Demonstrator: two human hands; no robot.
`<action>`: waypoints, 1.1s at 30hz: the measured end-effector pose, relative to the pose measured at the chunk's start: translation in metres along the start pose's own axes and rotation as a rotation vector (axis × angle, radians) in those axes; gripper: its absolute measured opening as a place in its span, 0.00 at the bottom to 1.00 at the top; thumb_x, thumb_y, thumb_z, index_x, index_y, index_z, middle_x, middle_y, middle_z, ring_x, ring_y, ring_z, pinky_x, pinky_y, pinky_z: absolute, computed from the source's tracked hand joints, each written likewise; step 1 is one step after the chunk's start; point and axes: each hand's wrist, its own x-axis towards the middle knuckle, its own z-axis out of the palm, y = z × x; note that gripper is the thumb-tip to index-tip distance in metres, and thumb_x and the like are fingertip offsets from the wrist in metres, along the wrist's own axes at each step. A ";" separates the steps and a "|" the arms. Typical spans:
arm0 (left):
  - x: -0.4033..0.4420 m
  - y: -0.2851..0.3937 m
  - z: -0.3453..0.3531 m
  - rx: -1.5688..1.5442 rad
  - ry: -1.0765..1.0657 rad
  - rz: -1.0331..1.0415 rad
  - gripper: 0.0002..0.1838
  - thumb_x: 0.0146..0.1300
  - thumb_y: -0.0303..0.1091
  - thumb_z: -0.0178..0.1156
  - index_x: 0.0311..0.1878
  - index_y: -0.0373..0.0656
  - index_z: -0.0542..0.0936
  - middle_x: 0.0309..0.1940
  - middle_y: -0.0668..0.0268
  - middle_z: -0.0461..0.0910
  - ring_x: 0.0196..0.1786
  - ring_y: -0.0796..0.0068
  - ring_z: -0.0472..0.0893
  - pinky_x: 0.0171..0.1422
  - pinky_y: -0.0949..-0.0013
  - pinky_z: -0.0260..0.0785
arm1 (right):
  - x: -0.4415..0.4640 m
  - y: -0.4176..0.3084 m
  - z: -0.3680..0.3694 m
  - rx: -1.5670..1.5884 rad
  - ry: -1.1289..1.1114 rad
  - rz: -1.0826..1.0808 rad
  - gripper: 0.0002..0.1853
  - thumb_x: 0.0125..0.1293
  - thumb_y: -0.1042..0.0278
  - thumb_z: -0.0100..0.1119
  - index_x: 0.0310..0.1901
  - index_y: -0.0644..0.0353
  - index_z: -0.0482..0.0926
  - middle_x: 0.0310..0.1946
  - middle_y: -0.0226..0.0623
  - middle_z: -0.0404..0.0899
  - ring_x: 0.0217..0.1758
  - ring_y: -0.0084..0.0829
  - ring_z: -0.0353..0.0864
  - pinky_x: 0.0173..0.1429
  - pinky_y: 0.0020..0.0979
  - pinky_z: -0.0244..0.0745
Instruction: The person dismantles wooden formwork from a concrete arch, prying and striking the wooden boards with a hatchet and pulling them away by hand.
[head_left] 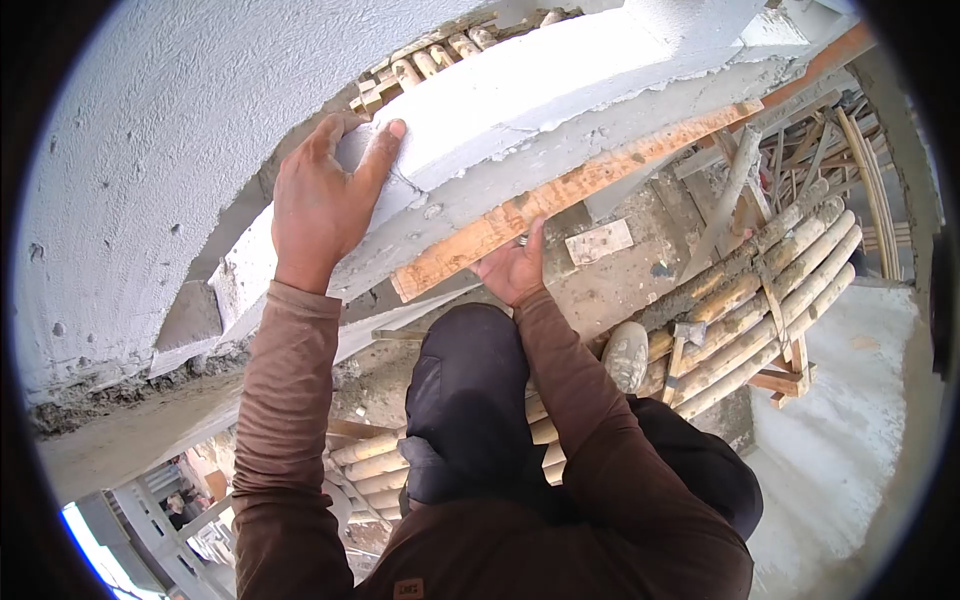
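Brown shirt [510, 550] and sleeves [287, 400] lie nearest, with a dark-clad knee [470, 365] rising between the arms; from them both hands reach up to a curved white ledge; the left hand [318, 205] grips the ledge [520, 95] near its end, thumb laid on the white face and fingers bent over the far side; the right hand [512, 270] is under the board [580, 188], palm turned up and thumb against the wood, but its fingers are partly hidden, so I cannot tell whether it closes round it.

The step in hand seems to be holding the board along the ledge's lower side; keeping it there calls, I judge, for steady support from below while the left hand stays braced; the board is long, narrow and straight, orange-tan, blotched with grey stains; it slants along the ledge's rough grey underside, though contact along its whole length is unclear.

Farther out, a pitted pale wall [130, 150] curves at the left; at the right a shoe [627, 357] stands beside round poles [790, 285], a hammer [683, 350] lying across them.
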 end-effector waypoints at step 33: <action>0.002 0.005 0.000 0.107 -0.084 -0.057 0.37 0.63 0.61 0.55 0.51 0.28 0.78 0.45 0.40 0.80 0.52 0.44 0.79 0.61 0.56 0.66 | 0.023 0.032 0.009 0.054 0.167 -0.148 0.24 0.67 0.50 0.61 0.60 0.48 0.70 0.54 0.21 0.73 0.60 0.25 0.72 0.58 0.39 0.71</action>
